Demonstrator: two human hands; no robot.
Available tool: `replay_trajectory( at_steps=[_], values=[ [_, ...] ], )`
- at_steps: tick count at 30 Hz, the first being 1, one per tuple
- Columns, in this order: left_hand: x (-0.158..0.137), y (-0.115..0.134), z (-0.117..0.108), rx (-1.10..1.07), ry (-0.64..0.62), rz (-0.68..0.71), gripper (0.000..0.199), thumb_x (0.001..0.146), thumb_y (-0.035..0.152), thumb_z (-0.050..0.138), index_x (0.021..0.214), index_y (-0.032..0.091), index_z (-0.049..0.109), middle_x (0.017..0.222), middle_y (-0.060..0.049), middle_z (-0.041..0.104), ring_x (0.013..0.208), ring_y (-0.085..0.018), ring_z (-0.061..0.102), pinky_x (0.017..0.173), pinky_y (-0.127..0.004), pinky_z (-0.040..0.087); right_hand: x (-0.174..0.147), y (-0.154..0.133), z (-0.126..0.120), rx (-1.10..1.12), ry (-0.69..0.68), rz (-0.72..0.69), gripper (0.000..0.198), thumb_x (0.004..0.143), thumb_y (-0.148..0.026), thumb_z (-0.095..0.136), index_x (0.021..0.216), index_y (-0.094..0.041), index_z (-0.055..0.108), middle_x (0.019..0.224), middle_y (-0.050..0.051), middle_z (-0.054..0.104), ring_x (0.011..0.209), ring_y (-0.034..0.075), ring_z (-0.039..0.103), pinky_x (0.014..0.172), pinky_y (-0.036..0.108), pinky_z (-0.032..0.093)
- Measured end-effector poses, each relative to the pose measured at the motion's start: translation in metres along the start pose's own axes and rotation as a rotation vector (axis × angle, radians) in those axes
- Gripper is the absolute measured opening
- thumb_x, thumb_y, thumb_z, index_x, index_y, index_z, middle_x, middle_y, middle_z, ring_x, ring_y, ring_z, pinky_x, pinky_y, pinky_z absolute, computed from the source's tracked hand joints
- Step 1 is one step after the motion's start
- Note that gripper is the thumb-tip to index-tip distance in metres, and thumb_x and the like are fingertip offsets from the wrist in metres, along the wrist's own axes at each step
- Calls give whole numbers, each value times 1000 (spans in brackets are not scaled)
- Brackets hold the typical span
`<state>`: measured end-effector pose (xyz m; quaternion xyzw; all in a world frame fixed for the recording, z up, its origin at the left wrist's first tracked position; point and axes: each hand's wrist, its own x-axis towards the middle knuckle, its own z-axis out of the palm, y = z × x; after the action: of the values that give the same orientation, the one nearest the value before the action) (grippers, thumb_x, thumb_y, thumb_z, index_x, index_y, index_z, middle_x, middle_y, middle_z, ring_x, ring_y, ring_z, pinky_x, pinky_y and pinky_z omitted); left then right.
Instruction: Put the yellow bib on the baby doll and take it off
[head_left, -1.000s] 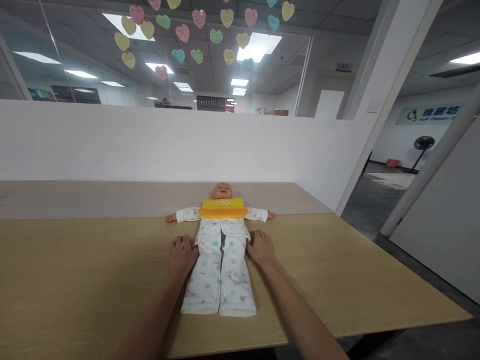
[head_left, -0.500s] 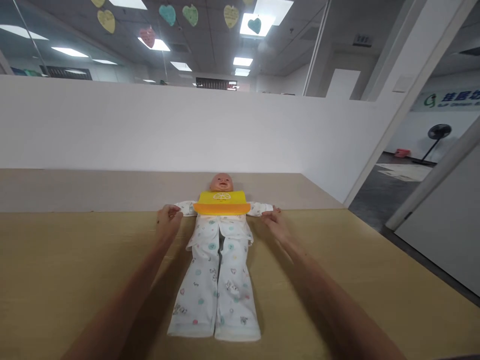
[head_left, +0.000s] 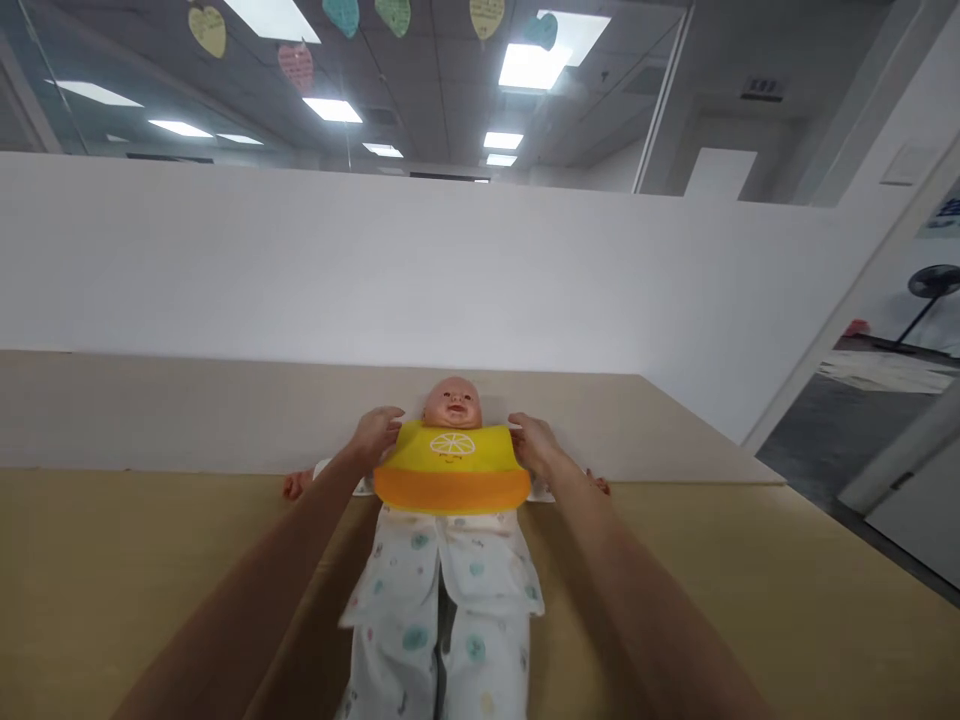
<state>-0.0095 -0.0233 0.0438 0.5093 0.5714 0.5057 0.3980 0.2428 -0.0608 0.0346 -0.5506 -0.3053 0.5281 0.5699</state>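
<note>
A doll (head_left: 453, 402) lies face up in the middle of the table, its arms spread sideways. It wears a white printed top and trousers (head_left: 480, 570). Over its chest lies a yellow bib (head_left: 487, 443) with a citrus-slice print and an orange catch pocket (head_left: 451, 491) along the bottom. My left hand (head_left: 376, 433) is at the bib's upper left edge, fingers stretched inward and apart. Opposite it, my right hand (head_left: 534, 442) is at the upper right edge with its fingers also extended. Whether the fingertips touch the bib is unclear. My forearms partly cover the doll's sleeves.
The tan tabletop (head_left: 712, 580) meets a paler board (head_left: 187, 410) at the back. A white wall (head_left: 322, 270) with glass above stands behind it. Through a doorway at right, a black fan (head_left: 934, 281) shows.
Both my hands have left the doll's hands and moved inward to the sides of the bib. The view has come closer, and the doll's hands are now uncovered.
</note>
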Motion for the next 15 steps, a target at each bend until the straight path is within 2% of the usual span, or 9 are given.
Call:
replay_trajectory(
  at_steps=[3, 6, 9, 12, 15],
  values=[
    [12, -1, 16, -105, -250, -211, 27, 68, 42, 57, 68, 16, 62, 56, -6, 63, 55, -23, 63, 55, -35, 52, 20, 2, 10, 51, -111, 187, 27, 84, -34, 45, 102, -15, 52, 60, 0, 56, 52, 16, 57, 54, 28, 48],
    [21, -2, 26, -289, -478, -442, 31, 72, 44, 53, 74, 15, 64, 55, -5, 64, 52, -23, 63, 53, -33, 52, 37, 8, 16, 64, -216, 259, 39, 84, -41, 45, 113, -15, 51, 60, -1, 56, 49, 16, 55, 54, 29, 47],
    [27, -6, 29, -357, -504, -541, 34, 73, 44, 52, 84, 14, 65, 59, -6, 67, 52, -23, 63, 52, -33, 52, 46, 14, 19, 82, -231, 245, 45, 84, -44, 45, 117, -15, 52, 62, 0, 60, 52, 17, 57, 58, 29, 48],
    [27, -11, 27, -411, -466, -511, 38, 75, 43, 52, 98, 16, 64, 69, -4, 71, 56, -22, 65, 57, -33, 53, 43, 15, 20, 101, -193, 180, 44, 83, -41, 45, 117, -15, 55, 72, 2, 66, 59, 17, 61, 63, 28, 48],
    [20, -16, 23, -528, -432, -455, 41, 77, 38, 52, 112, 17, 61, 77, -3, 73, 61, -21, 67, 62, -32, 53, 26, 13, 20, 125, -181, 87, 43, 79, -42, 49, 111, -16, 60, 90, 4, 70, 76, 18, 64, 72, 27, 47]
  ],
)
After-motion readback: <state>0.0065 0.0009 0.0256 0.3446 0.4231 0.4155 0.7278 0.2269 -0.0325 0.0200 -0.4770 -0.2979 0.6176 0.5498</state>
